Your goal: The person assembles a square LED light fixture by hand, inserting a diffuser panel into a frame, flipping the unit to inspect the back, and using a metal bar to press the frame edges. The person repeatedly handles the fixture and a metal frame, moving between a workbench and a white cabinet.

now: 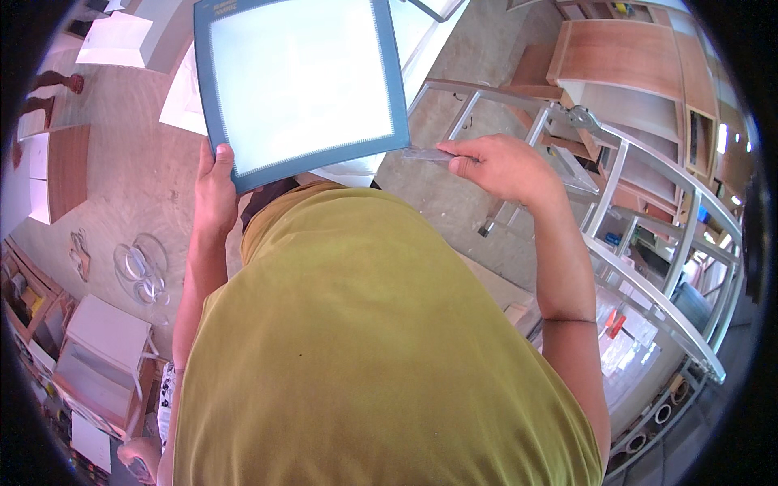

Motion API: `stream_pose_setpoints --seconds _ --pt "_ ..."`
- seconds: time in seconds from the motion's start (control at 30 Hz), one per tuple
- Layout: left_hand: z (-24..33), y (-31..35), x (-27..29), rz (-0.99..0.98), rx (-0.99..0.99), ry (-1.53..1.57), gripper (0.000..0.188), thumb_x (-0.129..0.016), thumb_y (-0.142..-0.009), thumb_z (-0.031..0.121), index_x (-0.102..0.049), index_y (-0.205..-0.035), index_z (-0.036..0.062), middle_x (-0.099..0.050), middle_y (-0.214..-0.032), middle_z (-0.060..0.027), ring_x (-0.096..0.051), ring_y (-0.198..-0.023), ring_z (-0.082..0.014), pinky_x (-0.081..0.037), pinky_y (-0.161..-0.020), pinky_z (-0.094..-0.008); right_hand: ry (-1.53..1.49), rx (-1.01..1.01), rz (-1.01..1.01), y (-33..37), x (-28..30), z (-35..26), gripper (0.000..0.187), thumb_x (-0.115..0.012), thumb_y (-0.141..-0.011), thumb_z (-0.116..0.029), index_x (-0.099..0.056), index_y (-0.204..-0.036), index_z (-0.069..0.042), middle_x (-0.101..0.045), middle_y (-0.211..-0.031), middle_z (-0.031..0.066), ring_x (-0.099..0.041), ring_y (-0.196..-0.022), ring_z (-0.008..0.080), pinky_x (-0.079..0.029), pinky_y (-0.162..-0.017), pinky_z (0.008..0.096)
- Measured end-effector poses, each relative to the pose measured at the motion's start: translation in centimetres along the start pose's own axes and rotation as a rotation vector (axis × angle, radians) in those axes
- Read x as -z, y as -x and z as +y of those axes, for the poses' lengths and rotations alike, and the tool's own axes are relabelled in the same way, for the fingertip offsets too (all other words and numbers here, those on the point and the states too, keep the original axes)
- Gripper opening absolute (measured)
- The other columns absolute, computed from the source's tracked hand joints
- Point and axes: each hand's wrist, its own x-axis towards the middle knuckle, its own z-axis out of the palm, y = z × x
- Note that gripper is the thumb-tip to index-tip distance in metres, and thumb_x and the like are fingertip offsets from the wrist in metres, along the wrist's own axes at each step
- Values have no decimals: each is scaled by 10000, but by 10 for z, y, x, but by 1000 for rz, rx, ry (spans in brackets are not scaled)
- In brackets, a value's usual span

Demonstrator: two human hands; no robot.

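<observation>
A square glass panel (pixel 304 77) with a white middle and a dark blue-green border is raised in front of me, slightly tilted. My left hand (pixel 215 188) grips its lower left corner, thumb on the front face. In my right hand (pixel 504 166), a thin, flat grey strip (pixel 427 154) is pinched between thumb and fingers. Its far end points left, close to the panel's lower right corner; whether it touches I cannot tell. Exactly what kind of tool the strip is does not show.
A metal frame (pixel 620 174) with rails stands at right, near wooden cabinets (pixel 620 57). White boards (pixel 417 36) lie behind the panel. At left, a coil of clear tubing (pixel 142 263) rests on the floor. Another person's hand (pixel 139 458) shows at lower left.
</observation>
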Motion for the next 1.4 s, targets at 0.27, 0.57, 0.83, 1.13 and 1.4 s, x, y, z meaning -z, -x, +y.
stream_pose_setpoints --seconds 0.27,0.57,0.83,1.13,1.4 --pt "7 3 -6 18 8 21 470 -350 -1116 290 -340 -1514 39 -606 -1155 -142 -649 -883 -193 -564 -661 -337 35 -21 -70 -7 8 -7 391 -559 -991 -421 -684 -1313 -236 -717 -1154 151 -659 -1081 373 -522 -923 461" --pt "3 1 -4 39 20 36 514 -356 -1111 284 -305 -1568 53 -602 -1209 -150 -661 -904 -222 -581 -661 -365 223 -104 -127 -12 35 -41 378 -553 -981 -392 -725 -1247 -186 -727 -1135 144 -668 -1082 358 -526 -927 469" --pt "-1 -4 -1 9 17 78 474 -359 -1111 260 -319 -1531 45 -578 -1216 -158 -653 -935 -240 -597 -683 -387 359 -148 -129 -7 34 -57 335 -557 -981 -374 -734 -1189 -181 -734 -1055 136 -678 -1021 353 -528 -871 494" --pt "-26 -17 8 -2 -41 127 515 -357 -1114 259 -259 -1577 56 -518 -1364 -187 -623 -1144 -305 -619 -846 -445 177 -23 119 16 16 -20 301 -753 -823 -314 -655 -1021 -111 -715 -902 139 -677 -897 361 -506 -738 474" --pt "-27 -19 12 -14 -47 104 515 -363 -1114 272 -273 -1571 53 -534 -1342 -177 -636 -1115 -288 -621 -830 -412 -75 37 363 15 3 14 280 -761 -853 -176 -545 -968 -39 -659 -817 182 -620 -773 391 -489 -673 414"
